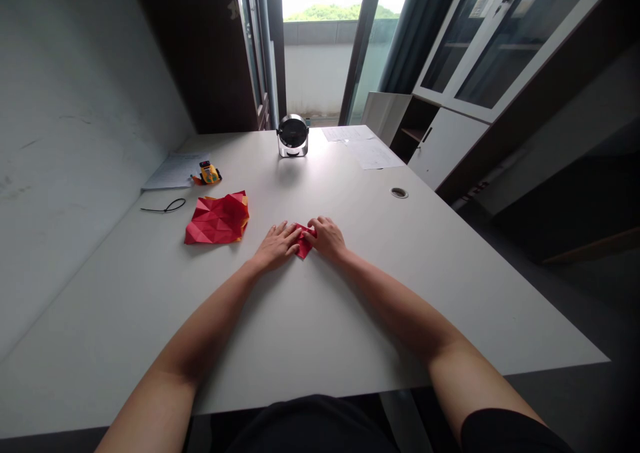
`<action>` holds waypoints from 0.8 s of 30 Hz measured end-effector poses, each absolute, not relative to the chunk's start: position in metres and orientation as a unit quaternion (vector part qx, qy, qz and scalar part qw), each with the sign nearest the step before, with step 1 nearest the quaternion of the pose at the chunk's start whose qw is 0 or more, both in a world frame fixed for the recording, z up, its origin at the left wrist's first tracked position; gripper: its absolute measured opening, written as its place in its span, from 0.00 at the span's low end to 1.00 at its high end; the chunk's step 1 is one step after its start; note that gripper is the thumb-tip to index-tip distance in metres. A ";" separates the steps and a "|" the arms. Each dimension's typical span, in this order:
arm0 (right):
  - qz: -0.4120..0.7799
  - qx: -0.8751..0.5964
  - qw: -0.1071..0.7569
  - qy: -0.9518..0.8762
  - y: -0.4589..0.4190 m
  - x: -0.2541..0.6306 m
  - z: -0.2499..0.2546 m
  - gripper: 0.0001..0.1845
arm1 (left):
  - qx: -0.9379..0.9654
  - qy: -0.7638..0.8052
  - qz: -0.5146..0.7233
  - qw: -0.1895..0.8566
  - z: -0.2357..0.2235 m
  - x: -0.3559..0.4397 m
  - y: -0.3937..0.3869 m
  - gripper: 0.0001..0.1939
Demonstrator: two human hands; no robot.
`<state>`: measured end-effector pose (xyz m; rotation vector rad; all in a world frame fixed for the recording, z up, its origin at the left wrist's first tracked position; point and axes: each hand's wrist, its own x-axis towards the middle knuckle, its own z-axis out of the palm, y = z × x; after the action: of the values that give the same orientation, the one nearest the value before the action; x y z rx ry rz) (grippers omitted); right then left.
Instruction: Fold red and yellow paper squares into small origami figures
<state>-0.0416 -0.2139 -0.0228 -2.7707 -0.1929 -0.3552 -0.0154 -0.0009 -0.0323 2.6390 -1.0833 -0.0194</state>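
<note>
A small piece of folded red paper (pixel 303 247) lies on the white table between my two hands, partly covered by their fingers. My left hand (pixel 278 245) rests flat on its left side, fingers stretched out over the paper's edge. On the right side, my right hand (pixel 326 237) has its fingers curled, with thumb and forefinger pinching the paper's upper right part. Off to the left, apart from both hands, lies a larger creased sheet of red paper (pixel 217 219) with an orange underside showing at its right edge.
Behind the creased sheet are a black cable tie (pixel 167 207), a yellow tape measure (pixel 208 173) and papers (pixel 175 171). A round black device on a metal stand (pixel 293 135) is at the back. More sheets (pixel 375 153) and a cable hole (pixel 399 193) lie right.
</note>
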 end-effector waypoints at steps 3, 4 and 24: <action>-0.118 -0.978 0.159 -0.063 -0.213 -0.042 -0.021 0.15 | 0.916 -0.375 -0.016 0.139 -0.037 -0.013 -0.001 0.31; -0.116 -0.979 0.156 -0.061 -0.213 -0.042 -0.020 0.16 | 0.917 -0.374 -0.016 0.139 -0.038 -0.013 -0.001 0.31; -0.118 -0.980 0.160 0.000 -0.226 -0.035 -0.024 0.09 | 0.922 -0.353 0.003 0.162 -0.032 -0.015 -0.002 0.26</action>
<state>-0.0353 -0.2261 -0.0236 -2.8008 0.0002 -0.3385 -0.0148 -0.0016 -0.0319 2.6300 -1.0065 0.0098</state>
